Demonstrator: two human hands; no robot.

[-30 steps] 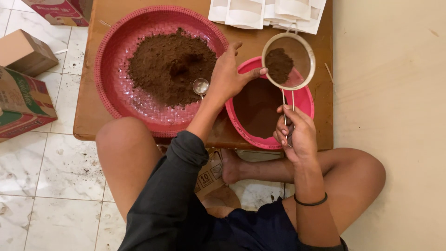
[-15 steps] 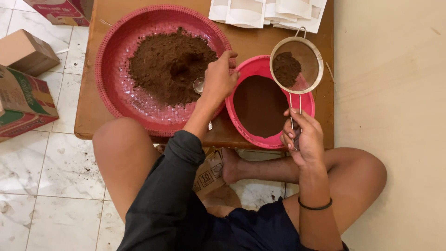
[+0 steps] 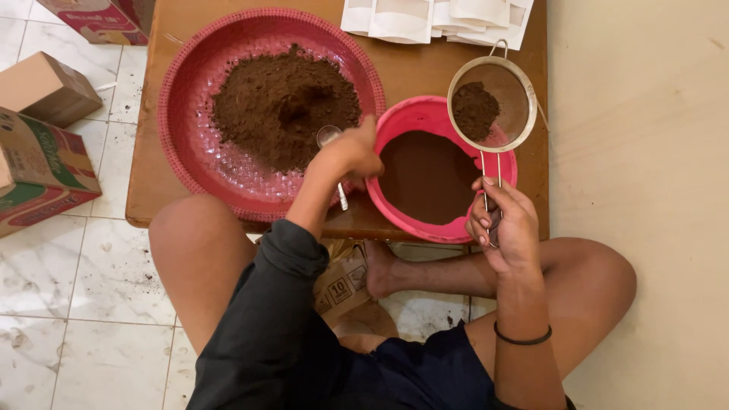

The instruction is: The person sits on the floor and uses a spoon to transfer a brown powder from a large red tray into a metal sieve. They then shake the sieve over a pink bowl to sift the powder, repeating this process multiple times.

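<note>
A heap of brown powder (image 3: pixel 285 102) lies in a wide pink woven tray (image 3: pixel 199 144) on a low wooden table (image 3: pixel 414 64). My left hand (image 3: pixel 351 150) holds a metal spoon (image 3: pixel 329 138) at the heap's near right edge. To its right stands a pink bowl (image 3: pixel 399 121) with fine brown powder inside. My right hand (image 3: pixel 505 222) grips the wire handle of a round metal sieve (image 3: pixel 493 99), held over the bowl's far right rim with a clump of brown powder in it.
White paper pouches (image 3: pixel 437 17) lie at the table's far edge. Cardboard boxes (image 3: pixel 38 152) stand on the tiled floor to the left. My crossed bare legs (image 3: pixel 190 258) sit against the table's near edge. A beige floor surface (image 3: pixel 645 152) runs on the right.
My left hand has drawn back from over the sieve and bowl to the tray, with the spoon now at the heap. The sieve has shifted slightly to the right.
</note>
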